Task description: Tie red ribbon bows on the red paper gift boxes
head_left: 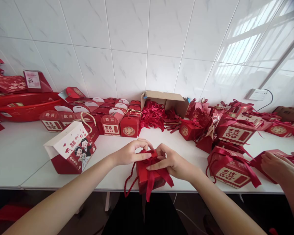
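A small red gift box [143,181] stands at the table's front edge, right before me. Its top carries a red ribbon [150,182] tied in a bow, with tails hanging down the front. A twisted red cord handle [127,187] droops from the box's left side. My left hand [134,152] pinches the ribbon at the bow from the left, thumb and fingers pressed together. From the right, my right hand [170,161] grips the same bow, its fingers bent around a loop. The knot itself is partly covered by my fingers.
A white box with a couple printed on it [72,148] stands left, before rows of red boxes [111,124]. Behind, a cardboard carton [164,95] holds red ribbons [152,114]. Ribboned boxes [231,166] stack up on the right, beside a co-worker's hands [275,166]. A red basin [26,107] sits far left.
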`<state>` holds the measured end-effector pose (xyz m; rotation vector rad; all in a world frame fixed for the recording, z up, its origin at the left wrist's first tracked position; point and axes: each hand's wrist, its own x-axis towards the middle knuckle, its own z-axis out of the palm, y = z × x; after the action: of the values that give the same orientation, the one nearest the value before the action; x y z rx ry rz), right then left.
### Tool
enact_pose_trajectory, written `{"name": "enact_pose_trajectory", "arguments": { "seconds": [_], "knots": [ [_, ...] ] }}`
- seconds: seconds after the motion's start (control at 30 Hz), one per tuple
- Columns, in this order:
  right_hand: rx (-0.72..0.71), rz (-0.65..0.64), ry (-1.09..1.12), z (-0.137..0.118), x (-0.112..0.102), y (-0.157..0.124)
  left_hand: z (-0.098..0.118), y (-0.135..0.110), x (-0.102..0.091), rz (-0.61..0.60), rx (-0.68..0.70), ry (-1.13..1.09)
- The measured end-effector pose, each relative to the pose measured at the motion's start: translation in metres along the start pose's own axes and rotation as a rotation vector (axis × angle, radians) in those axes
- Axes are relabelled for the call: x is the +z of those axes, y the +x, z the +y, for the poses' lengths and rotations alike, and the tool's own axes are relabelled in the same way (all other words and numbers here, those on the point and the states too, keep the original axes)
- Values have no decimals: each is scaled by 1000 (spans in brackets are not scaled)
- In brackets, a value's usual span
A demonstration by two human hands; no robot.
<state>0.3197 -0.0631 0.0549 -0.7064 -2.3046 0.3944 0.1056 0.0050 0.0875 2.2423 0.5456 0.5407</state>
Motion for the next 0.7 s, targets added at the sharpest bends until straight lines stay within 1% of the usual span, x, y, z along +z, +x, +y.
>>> {"name": "enact_pose_trajectory", "arguments": {
  "seconds": [0.1, 0.2, 0.33, 0.47, 0.53, 0.63, 0.7],
  "knots": [
    [-14, 5, 8, 0, 0, 1, 3, -6, 8, 71, -22, -38],
    [-11, 8, 19, -2, 1, 1, 9, -9, 14, 105, -47, -62],
    [-20, 38, 36, -4, 2, 2, 15, -8, 19, 158, -109, -104],
    [-35, 67, 35, -4, 2, 0, 15, -7, 23, 199, -155, -90],
    [5, 121, 42, -2, 2, -2, 13, -6, 25, 204, -152, -88],
    [125, 265, 71, 0, 5, -5, 11, -4, 27, 205, -139, -103],
    [197, 330, 108, 1, 7, -7, 11, -2, 28, 203, -144, -126]
  ]
}}
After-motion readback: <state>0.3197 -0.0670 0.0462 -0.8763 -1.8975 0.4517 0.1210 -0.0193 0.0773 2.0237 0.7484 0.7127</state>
